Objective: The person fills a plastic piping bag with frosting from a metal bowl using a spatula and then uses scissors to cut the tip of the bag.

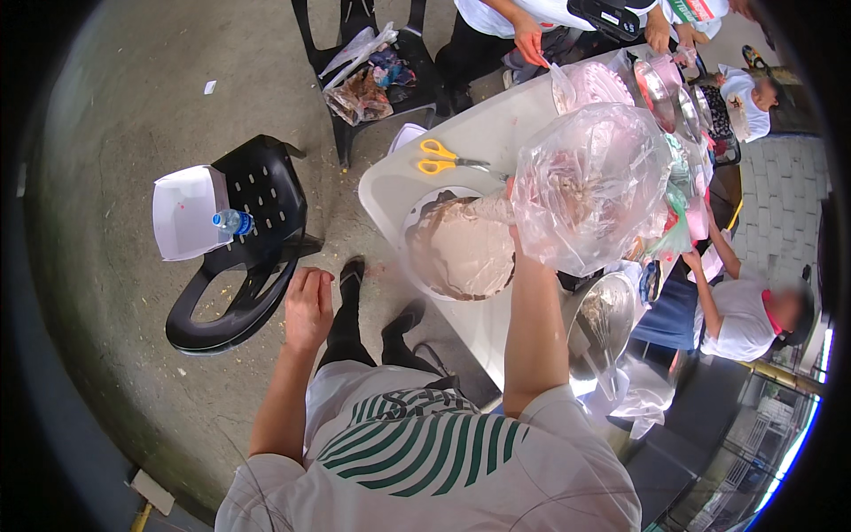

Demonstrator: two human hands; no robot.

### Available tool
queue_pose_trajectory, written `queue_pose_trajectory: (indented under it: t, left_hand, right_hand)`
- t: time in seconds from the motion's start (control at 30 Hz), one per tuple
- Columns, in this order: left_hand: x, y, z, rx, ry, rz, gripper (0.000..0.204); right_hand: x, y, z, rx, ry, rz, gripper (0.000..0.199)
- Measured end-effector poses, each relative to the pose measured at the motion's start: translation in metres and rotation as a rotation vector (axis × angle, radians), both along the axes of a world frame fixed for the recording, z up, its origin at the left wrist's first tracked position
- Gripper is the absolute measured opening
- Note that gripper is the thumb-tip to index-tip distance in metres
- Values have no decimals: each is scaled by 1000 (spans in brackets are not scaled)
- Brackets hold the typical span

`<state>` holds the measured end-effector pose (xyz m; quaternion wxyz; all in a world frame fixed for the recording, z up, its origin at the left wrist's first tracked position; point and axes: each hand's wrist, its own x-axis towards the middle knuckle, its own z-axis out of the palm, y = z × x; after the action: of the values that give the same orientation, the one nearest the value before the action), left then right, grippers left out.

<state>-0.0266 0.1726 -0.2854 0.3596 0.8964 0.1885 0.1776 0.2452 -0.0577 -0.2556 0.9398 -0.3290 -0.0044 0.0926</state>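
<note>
My right hand point(511, 213) is closed round the narrow part of a clear plastic piping bag point(581, 191), whose wide, puffed-out top hides most of the fingers. Light brown cream shows in the bag's narrow end, above the cake. That round cake point(456, 257), coated in pale brown cream with darker edges, rests on a white round board point(417, 273) near the table corner. Away from the table, my left hand point(308, 306) hangs with its fingers curled in, and I see nothing in it. Yellow-handled scissors point(436, 164) lie beyond the cake.
A metal bowl with a whisk point(605, 319) is right of my right arm. Bowls and a pink frosted cake point(594, 84) crowd the far table point(390, 186). Left stands a black chair point(257, 191) with a white box point(186, 213) and bottle point(232, 222). Other people work across the table.
</note>
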Motion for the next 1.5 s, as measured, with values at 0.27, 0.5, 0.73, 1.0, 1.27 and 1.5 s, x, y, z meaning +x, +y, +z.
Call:
queue_pose_trajectory:
  t: [0.27,0.5,0.73,1.0,1.27,1.5]
  left_hand:
    - [-2,1,-3,-31,5,-2,9]
    - [0,1,-2,18,-17,-16,10]
    - [0,1,1,-28,24,2,11]
    - [1,1,2,-23,9,-1,13]
    - [-1,0,3,-17,7,8,13]
    - [-3,1,6,-29,4,2,14]
  right_hand:
    - [13,-4,-7,41,-31,30,36]
    - [26,-31,-30,239,-151,233,40]
    - [0,-8,13,-22,221,-170,32]
    - [-5,10,37,-4,184,-190,33]
    - [-20,28,100,-319,-242,-183,48]
    - [-29,27,65,-118,91,-210,48]
